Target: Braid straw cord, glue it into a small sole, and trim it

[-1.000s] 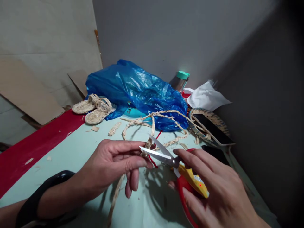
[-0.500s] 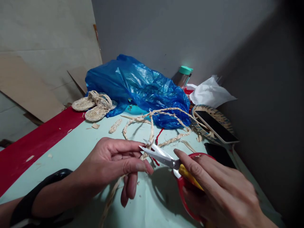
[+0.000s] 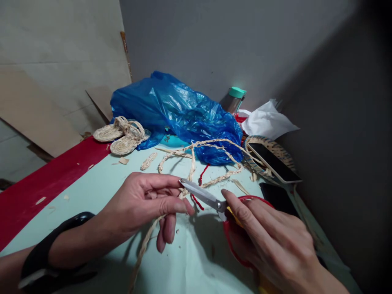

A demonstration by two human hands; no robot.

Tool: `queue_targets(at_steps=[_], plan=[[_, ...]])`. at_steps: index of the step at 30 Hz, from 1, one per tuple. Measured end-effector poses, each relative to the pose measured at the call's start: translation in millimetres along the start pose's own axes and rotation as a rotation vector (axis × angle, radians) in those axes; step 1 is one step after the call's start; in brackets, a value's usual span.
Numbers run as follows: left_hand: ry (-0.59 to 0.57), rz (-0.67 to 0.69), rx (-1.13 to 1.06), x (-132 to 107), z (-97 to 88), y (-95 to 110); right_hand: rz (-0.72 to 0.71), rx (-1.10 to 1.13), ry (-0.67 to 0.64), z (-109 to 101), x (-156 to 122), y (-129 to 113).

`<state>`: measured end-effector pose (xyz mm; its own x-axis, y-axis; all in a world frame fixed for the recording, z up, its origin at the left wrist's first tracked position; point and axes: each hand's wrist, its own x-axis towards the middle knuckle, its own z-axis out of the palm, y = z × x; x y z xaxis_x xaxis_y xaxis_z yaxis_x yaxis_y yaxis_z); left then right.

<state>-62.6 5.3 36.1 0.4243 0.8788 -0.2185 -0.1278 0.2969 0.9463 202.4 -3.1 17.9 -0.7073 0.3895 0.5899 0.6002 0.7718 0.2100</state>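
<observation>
My left hand (image 3: pixel 147 204) pinches a braided straw cord (image 3: pixel 196 157) between thumb and fingers, just above the pale green table (image 3: pixel 92 192). The cord trails down below that hand and loops away toward the blue bag. My right hand (image 3: pixel 272 245) grips red-and-yellow scissors (image 3: pixel 203 196), index finger stretched along them. Their blades are closed, and the tips meet the cord right at my left fingertips. A short red thread (image 3: pixel 197 202) hangs beneath the blades.
A crumpled blue plastic bag (image 3: pixel 177 114) lies behind the cord. Two small woven straw sandals (image 3: pixel 121 136) sit at the back left by a red strip (image 3: pixel 45 179). A green-capped bottle (image 3: pixel 234 100), white paper (image 3: pixel 266 122), a phone on a woven mat (image 3: pixel 274 163) and another phone (image 3: pixel 277 198) stand right.
The scissor blades have gone from wide apart to closed at the cord by my left fingertips. My right hand has tilted over the handles, hiding most of the yellow part.
</observation>
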Motion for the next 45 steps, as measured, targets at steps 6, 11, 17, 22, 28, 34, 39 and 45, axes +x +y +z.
queue_targets(at_steps=[6, 11, 17, 22, 28, 34, 39, 45], plan=[[-0.054, 0.099, -0.023, 0.1, -2.2, -2.8, 0.146, 0.171, 0.010, -0.1, 8.6, -3.7], [-0.060, 0.121, -0.131, 1.4, 0.5, -4.9, 0.154, 0.183, 0.010, 2.9, 5.6, -4.5], [-0.013, 0.119, -0.109, 2.6, 1.2, -4.4, 0.124, 0.017, -0.034, 1.3, 6.3, -0.1], [0.026, 0.160, -0.132, 5.1, 2.0, -4.2, 0.115, -0.060, -0.016, -1.5, 11.4, -1.7], [-0.068, 0.152, -0.087, 5.1, -1.1, -4.0, 0.348, 0.171, 0.001, -3.9, 16.0, -1.8], [-0.242, 0.084, -0.243, 8.3, 3.5, -12.9, 0.813, 0.812, 0.035, -1.0, 31.4, -5.6], [-0.244, 0.110, -0.303, 10.7, 7.7, -16.8, 0.896, 1.102, 0.049, -5.1, 52.4, -9.8], [-0.308, 0.177, -0.342, 8.1, 6.1, -11.7, 0.884, 1.121, 0.057, -3.8, 71.5, -14.7]])
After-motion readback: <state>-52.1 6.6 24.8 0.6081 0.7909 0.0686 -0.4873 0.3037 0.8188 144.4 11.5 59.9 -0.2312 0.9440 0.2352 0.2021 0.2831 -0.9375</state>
